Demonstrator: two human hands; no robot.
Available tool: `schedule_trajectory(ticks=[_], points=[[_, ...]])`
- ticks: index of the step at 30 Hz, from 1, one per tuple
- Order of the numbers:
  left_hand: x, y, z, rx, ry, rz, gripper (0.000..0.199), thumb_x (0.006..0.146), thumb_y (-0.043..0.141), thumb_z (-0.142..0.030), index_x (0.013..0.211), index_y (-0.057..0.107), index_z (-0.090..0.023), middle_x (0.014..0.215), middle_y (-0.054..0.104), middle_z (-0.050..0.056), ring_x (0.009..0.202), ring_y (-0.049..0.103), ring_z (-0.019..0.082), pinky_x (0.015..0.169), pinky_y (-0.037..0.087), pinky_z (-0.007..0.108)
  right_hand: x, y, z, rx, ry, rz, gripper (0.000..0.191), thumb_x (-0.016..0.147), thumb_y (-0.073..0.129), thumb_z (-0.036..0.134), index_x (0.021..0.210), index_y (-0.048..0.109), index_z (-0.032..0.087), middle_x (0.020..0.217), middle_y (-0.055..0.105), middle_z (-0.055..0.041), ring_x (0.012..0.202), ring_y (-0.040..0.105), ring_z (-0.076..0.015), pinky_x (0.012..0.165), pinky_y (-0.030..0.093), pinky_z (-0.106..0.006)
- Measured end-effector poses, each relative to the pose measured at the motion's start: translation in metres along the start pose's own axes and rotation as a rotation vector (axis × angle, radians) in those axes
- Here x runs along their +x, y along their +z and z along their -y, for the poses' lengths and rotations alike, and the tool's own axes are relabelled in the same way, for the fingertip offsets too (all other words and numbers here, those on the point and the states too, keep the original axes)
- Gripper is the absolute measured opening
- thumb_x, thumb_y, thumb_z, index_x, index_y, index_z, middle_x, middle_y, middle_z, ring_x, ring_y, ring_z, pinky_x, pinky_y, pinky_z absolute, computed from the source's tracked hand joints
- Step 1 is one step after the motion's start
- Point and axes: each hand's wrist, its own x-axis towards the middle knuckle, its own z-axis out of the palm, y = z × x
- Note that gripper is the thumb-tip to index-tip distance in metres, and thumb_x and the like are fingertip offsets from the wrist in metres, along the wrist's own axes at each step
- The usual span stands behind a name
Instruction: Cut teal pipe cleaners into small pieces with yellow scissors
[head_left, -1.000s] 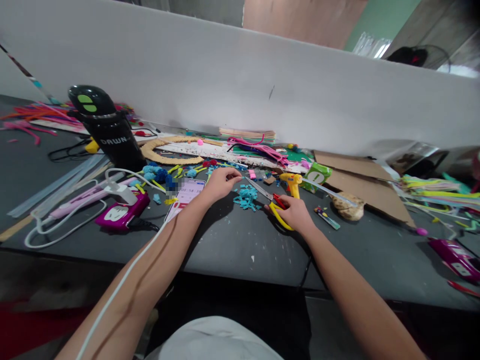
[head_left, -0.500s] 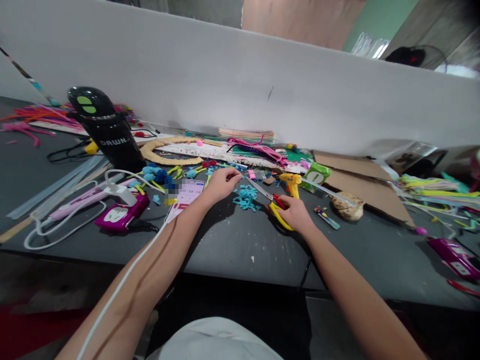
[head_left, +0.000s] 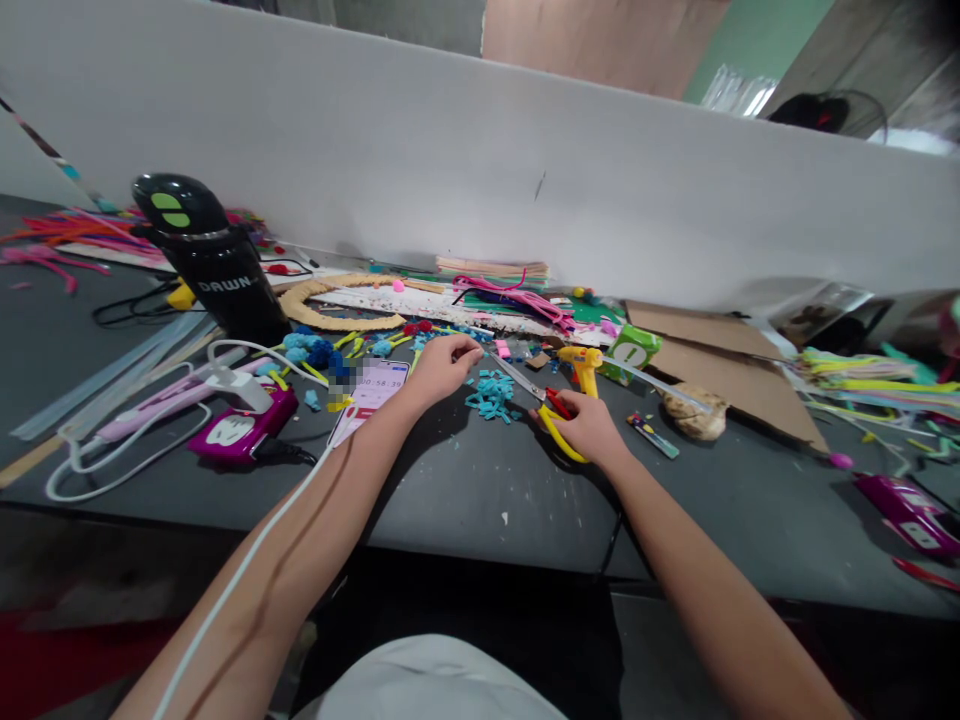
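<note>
My right hand (head_left: 581,420) is closed round the yellow and red handles of a pair of scissors (head_left: 559,430), whose blades point up and left. Its tips lie close to my left hand (head_left: 450,362). The fingers of my left hand are pinched together above the table, and whatever they hold is too small to make out. Just below the blades, a pile of small blue pieces (head_left: 491,396) lies on the dark table (head_left: 465,500). A lit phone (head_left: 369,388) with a timer is partly behind my left forearm.
A yellow glue gun (head_left: 584,365) and a green box (head_left: 632,352) stand beyond my right hand. At the left are a black bottle (head_left: 225,285) and a purple power strip (head_left: 244,428) with cables. Cardboard (head_left: 765,395) lies at the right.
</note>
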Motion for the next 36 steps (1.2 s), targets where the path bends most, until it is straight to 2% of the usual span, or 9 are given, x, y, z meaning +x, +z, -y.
schedule_trajectory(ticks=[10,19,36], points=[[0.0,0.0007,0.0014,-0.007,-0.002,0.004,0.022,0.084,0.056,-0.034,0.079,0.066,-0.015,0.069,0.065,0.002,0.063,0.056,0.014,0.058,0.041,0.026,0.0035,-0.0014,-0.0008,-0.024,-0.028,0.017,0.043,0.073,0.066,0.059,0.063,0.056,0.019,0.056,0.047,0.0021,0.055,0.039,-0.0126,0.051,0.027,-0.026],[0.0011,0.0016,0.0037,-0.035,-0.002,0.002,0.022,0.085,0.055,-0.033,0.08,0.067,-0.015,0.071,0.066,0.002,0.063,0.057,0.014,0.06,0.042,0.026,-0.0012,-0.0008,0.0019,0.005,0.016,-0.009,0.046,0.071,0.066,0.061,0.063,0.048,0.02,0.057,0.046,0.0028,0.055,0.038,-0.0118,0.05,0.027,-0.025],[-0.0007,0.0007,-0.002,-0.031,-0.01,0.0,0.022,0.084,0.055,-0.032,0.078,0.066,-0.015,0.069,0.064,0.002,0.062,0.055,0.013,0.06,0.04,0.026,0.0021,-0.0009,-0.0012,-0.021,0.018,0.012,0.04,0.072,0.067,0.056,0.066,0.056,0.019,0.057,0.047,0.0024,0.056,0.038,-0.0123,0.051,0.026,-0.025]])
